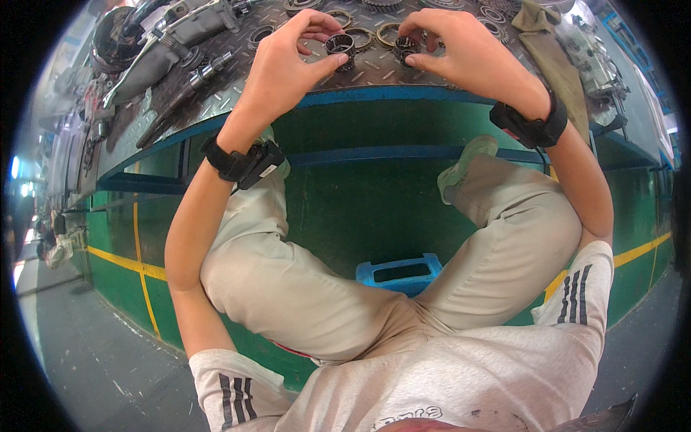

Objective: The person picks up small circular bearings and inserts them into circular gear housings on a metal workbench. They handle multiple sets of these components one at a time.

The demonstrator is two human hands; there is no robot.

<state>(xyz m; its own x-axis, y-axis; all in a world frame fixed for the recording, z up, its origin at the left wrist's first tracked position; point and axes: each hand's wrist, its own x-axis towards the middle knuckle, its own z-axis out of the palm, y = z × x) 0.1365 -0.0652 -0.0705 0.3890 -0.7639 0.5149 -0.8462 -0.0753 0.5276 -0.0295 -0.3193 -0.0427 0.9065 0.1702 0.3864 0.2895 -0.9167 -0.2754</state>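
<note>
At the near edge of the metal worktop point(374, 81), my left hand point(291, 61) has its thumb and fingers closed around a needle bearing point(340, 47), a short dark ring with a slotted wall. My right hand point(461, 50) grips a similar dark needle bearing point(404, 49) between thumb and fingers, a little to the right. The two bearings are apart, their open ends facing up. Brass-coloured toothed rings point(389, 34) lie just behind and between them. Parts of both bearings are hidden by my fingers.
Metal housings point(169, 54) and a shaft point(212, 68) lie on the left. Several gears point(381, 4) sit at the back. A brownish cloth point(558, 65) and another metal housing point(594, 57) are on the right. Below the blue table edge point(403, 92) stands a blue plastic stool point(399, 273).
</note>
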